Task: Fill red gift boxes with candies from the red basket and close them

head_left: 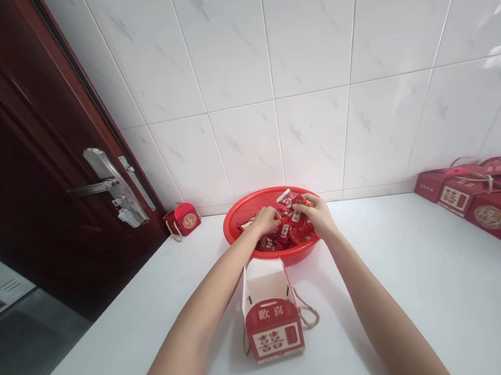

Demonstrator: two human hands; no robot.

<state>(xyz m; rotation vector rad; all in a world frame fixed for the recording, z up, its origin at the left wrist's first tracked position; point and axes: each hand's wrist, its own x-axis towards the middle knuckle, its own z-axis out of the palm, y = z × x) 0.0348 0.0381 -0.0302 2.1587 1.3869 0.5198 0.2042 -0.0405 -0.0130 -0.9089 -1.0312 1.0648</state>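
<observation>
A red plastic basket (240, 208) with mesh sides stands against the wall, full of small red wrapped packets (286, 232). My left hand (267, 220) is over its left half with the fingers curled in; what they hold, if anything, is hidden. At the basket's right rim, my right hand (319, 213) pinches a red packet with a white end (286, 199), held above the pile. In front of the basket, between my forearms, sits an open red and white gift box (275, 332) with a twisted rope handle (311, 316). Its inside shows white cardboard.
A closed small red gift box (183, 220) stands at the table's back left corner. Several more red gift boxes (486, 210) are grouped at the right by the wall. A white tabletop (401, 266) carries everything. Left of it is a dark red door (30, 147) with a metal handle (95, 187).
</observation>
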